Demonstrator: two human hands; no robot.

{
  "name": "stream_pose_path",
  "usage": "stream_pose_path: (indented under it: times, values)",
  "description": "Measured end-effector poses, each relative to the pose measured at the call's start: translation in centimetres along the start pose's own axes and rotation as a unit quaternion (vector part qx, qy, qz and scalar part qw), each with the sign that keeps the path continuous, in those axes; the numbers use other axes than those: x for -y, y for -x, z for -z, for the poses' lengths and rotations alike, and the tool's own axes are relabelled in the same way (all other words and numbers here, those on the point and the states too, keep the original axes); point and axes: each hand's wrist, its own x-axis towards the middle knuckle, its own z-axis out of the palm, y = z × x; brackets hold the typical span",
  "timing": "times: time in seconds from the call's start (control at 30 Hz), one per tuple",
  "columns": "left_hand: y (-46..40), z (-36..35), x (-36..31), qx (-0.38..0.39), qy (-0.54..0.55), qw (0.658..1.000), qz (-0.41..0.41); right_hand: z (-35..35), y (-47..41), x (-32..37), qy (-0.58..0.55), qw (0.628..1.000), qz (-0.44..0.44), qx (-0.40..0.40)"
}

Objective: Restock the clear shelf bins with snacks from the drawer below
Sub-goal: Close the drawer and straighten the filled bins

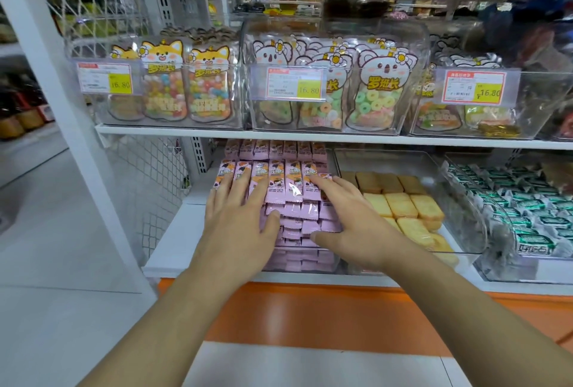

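Note:
Rows of small pink snack packets [293,197] fill a clear bin [305,265] on the lower shelf. My left hand [240,219] lies flat on the left side of the pile, fingers straight and spread. My right hand [350,219] presses flat on the right side of the same pile, thumb along the front packets. Neither hand grips a packet. The drawer below is not visible; only an orange front panel [310,312] shows under the shelf.
To the right sit a clear bin of yellow cakes [406,203] and one of green-and-white wrapped sweets [527,210]. The upper shelf [310,134] holds clear bins of candy pouches with price tags. A white upright post [62,101] stands at left.

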Motion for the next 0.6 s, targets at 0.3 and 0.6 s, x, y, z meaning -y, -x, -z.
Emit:
stream_pose_path:
  times: [0.3,0.6]
  values:
    - [-0.3,1.0,1.5,-0.023,0.059,0.998,0.003,0.1,-0.1,-0.2,0.029,0.999,0.015,-0.009]
    - [-0.1,0.8,3.4,-0.011,0.062,0.998,-0.026,-1.3,-0.9,0.1,0.095,0.994,0.038,-0.036]
